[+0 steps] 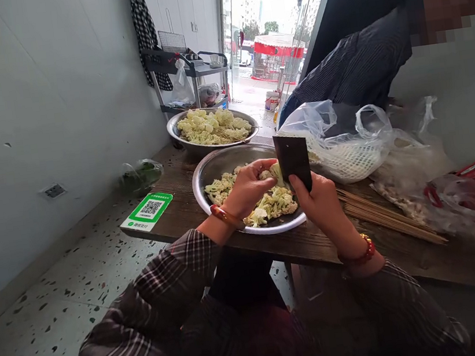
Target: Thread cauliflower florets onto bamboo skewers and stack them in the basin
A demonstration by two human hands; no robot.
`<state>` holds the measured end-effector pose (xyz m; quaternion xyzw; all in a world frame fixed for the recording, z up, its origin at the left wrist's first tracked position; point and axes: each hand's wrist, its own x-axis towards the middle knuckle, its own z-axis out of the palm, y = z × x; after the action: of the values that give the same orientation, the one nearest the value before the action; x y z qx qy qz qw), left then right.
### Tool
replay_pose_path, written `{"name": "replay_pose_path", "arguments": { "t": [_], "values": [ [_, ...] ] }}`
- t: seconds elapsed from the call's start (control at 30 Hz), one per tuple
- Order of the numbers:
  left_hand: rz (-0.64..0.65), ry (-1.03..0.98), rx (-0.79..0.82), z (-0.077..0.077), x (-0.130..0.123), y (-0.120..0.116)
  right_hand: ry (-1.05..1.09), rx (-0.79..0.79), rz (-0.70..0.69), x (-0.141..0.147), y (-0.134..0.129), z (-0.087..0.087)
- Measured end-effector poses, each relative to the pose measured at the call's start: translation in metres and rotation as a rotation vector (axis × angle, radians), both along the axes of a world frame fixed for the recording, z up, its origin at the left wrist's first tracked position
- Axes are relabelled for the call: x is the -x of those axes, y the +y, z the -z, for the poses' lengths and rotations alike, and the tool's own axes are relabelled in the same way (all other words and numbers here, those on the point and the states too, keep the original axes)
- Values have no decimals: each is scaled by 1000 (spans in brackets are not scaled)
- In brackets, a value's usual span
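A metal bowl (201, 174) with cut cauliflower florets (276, 205) stands near the table's front edge. Over it, my left hand (251, 186) has its fingers closed round a piece of cauliflower (277, 172). My right hand (319, 197) grips a dark, wide-bladed cleaver (293, 162), its blade upright over the bowl's right side, close beside the cauliflower piece. The cleaver's handle is hidden in my fingers.
Behind stands a second bowl (174, 129) of cauliflower. Wooden skewers (389, 216) and plastic bags (348, 152) lie right, a green QR card (148, 212) left. A person's sleeve (349, 67) reaches in at upper right. A cart (192, 70) stands behind.
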<state>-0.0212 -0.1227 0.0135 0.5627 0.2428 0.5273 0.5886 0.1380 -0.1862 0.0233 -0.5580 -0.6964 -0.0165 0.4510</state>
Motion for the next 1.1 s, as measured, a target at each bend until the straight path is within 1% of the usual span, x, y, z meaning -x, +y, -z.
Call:
{"name": "replay_pose_path", "arguments": {
  "t": [0.1, 0.27, 0.43, 0.53, 0.63, 0.7, 0.8, 0.97, 1.03, 1.1],
  "values": [
    [28, -30, 16, 0, 1, 0, 17, 8, 5, -1, -1, 1],
    [110, -63, 47, 0, 3, 2, 51, 23, 27, -1, -2, 2],
    [135, -88, 57, -2, 3, 2, 39, 30, 37, 0, -3, 0],
    [94, -70, 76, 0, 4, 2, 24, 38, 4, -1, -5, -2],
    [2, -51, 73, 2, 6, 2, 14, 81, -72, -3, -9, -3],
    [-26, -40, 61, 3, 6, 3, 0, 91, -117, -3, -11, -4],
    [-9, -13, 47, 4, 6, 3, -25, 54, -148, -2, -11, -5],
    [99, 42, -12, 0, 8, 2, -9, 58, -158, -5, -10, -5],
    [98, 92, -57, -2, 9, 1, -2, 72, -158, -8, -11, -5],
    [53, 162, -103, -4, 10, 1, -14, 81, -169, -9, -13, -6]
  ]
}}
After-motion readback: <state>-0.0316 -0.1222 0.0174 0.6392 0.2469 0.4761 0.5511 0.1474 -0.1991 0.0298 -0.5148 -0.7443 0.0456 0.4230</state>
